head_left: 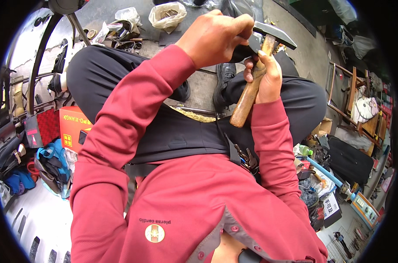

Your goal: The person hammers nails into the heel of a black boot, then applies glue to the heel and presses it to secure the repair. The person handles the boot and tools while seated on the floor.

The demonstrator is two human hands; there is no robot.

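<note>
My right hand (267, 76) is closed around the worn wooden handle of a hammer (245, 103), whose steel head points up and right at the top centre. Just left of it, my left hand (221, 37) has its fingers curled on a dark object (243, 51), partly hidden behind the hands and hammer; I cannot make out exactly what it is. The two hands are close together above my lap, between my bent knees, with a black shoe (223, 85) below them.
A pale bag (166, 13) lies on the floor ahead. At left stand an orange box (72, 127) and piled blue bags (52, 166). At right are wooden chair frames (352, 87), a black case (350, 160), a light-blue bar (321, 168) and assorted clutter.
</note>
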